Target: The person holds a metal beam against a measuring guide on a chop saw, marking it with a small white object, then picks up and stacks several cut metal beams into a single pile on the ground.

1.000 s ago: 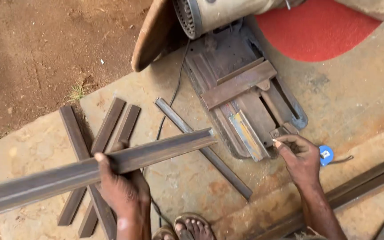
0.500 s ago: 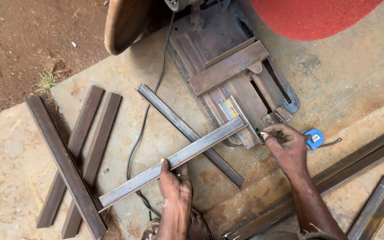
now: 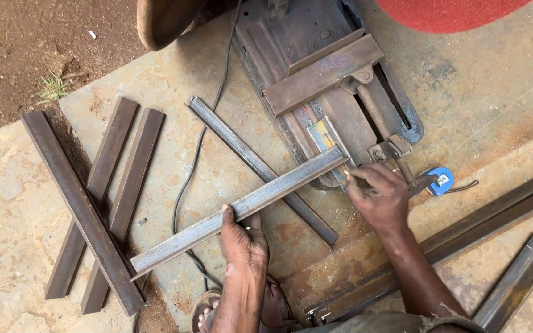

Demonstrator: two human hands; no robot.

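- Since 1 s ago, angle-iron bar (image 3: pixel 242 206) has swung down and in: its far tip, then up by the 9 o'clock edge, now lies across the slab w/ its right tip at the saw base; left hand slid toward mid-bar, right hand stayed put by the vise.
- 9 o'clock: three dark flat bars (image 3: pixel 94 203) piled crosswise on the concrete slab (image 3: pixel 26 185), one laid over the other two. Look like cut pieces, but can't confirm.
- Centre-left: another angle piece (image 3: pixel 260 166) runs 11 to 5 o'clock, passing under the held bar; black cable (image 3: pixel 195 160) snakes beside it.
- 6 o'clock: left hand (image 3: pixel 245 237) clamped on the bar from below, thumb on top edge. Sandalled foot (image 3: pixel 208 317) just under it.
- 12–1 o'clock: chop saw base (image 3: pixel 316 80) w/ vise; red disc (image 3: pixel 451 9) at top edge.
- 3 o'clock: right hand (image 3: pixel 377 194) closed, fingertips pinched at the bar's right tip where it meets the base; whether it grips a small marker or only the bar end, can't tell.
- Blue tape measure (image 3: pixel 439 182) just beside right hand, lying unused.
- 4–5 o'clock: long angle stock (image 3: pixel 464 240) still uncut on slab.
- Judgement: bar is being lined up at the base, not yet seated in vise; clamping + cutting remain.
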